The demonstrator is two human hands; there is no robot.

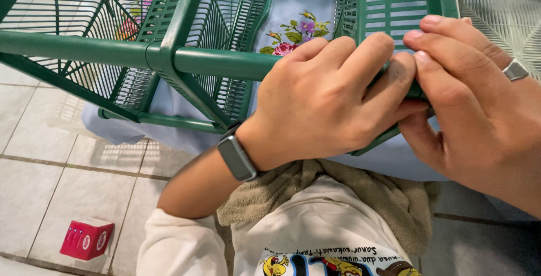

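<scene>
Gripping a green slatted plastic rack (225, 62), the left hand (332, 104) curls closed over its corner; the right hand (473, 118) pinches the same corner, fingers pressed together, above pale embroidered cloth (298, 22).

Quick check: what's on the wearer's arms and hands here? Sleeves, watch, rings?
Both hands are bare, no gloves. The left hand has a slim fitness band at the wrist: dark grey strap, rectangular dark face. Its forearm is bare up to a white sleeve pushed back near the elbow. The right hand wears a plain silver ring on one finger; no sleeve shows on that side.
</scene>
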